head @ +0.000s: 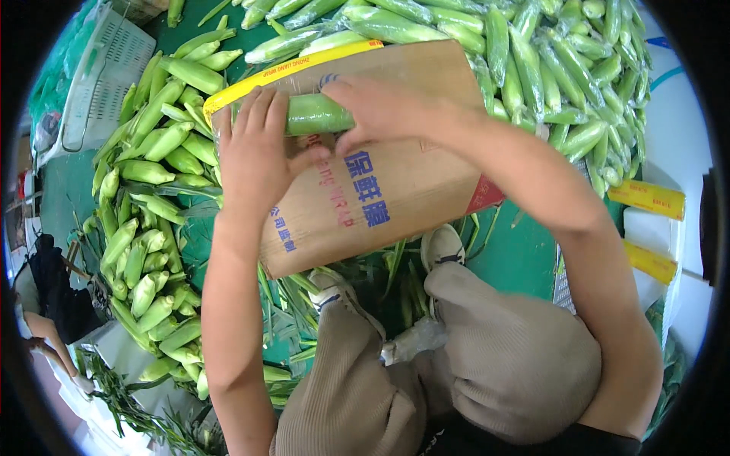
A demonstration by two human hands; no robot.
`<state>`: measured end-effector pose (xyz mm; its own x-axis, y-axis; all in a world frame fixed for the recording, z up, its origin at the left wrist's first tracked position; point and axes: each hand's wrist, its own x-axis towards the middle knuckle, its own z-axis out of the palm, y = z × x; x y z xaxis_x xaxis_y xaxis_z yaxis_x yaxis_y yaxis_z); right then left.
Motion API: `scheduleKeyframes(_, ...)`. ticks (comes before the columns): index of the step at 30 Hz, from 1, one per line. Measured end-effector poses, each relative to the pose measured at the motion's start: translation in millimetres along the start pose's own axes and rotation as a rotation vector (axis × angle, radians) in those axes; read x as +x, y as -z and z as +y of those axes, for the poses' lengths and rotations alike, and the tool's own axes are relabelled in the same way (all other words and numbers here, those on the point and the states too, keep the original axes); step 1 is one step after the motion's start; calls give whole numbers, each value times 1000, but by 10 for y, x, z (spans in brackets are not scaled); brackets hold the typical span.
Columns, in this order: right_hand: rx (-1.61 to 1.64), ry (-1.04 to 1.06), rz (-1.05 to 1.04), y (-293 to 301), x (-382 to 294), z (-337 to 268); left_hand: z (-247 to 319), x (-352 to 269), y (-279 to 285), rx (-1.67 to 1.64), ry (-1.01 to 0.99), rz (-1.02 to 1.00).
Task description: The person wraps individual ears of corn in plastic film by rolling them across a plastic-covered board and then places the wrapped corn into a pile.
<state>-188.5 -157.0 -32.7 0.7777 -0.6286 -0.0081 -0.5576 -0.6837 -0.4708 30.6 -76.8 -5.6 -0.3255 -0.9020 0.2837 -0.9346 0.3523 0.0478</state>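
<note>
A green ear of corn in its husk (319, 114), shiny with clear plastic film, lies across the top of a brown cardboard box (410, 171). My left hand (256, 137) covers the corn's left end, fingers pointing away from me. At the corn's right end, the thumb and fingers of my right hand (376, 111) are spread around its tip. A yellow cling film carton (291, 68) runs along the box's far edge. Film seems to stretch over the box near it.
Unwrapped corn (171, 139) is heaped at the left, by a white plastic basket (108, 74). Film-wrapped corn (547, 74) is piled at the far side and right. Loose husk leaves lie around my shoes. Another person's arm (54, 342) shows at the far left. Yellow cartons (647, 199) stand at right.
</note>
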Motion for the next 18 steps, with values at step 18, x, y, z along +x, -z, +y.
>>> scheduleKeyframes(18, -312, 541, 122, -461, -343, -133, 800, -494, 493, -352, 126, -703)
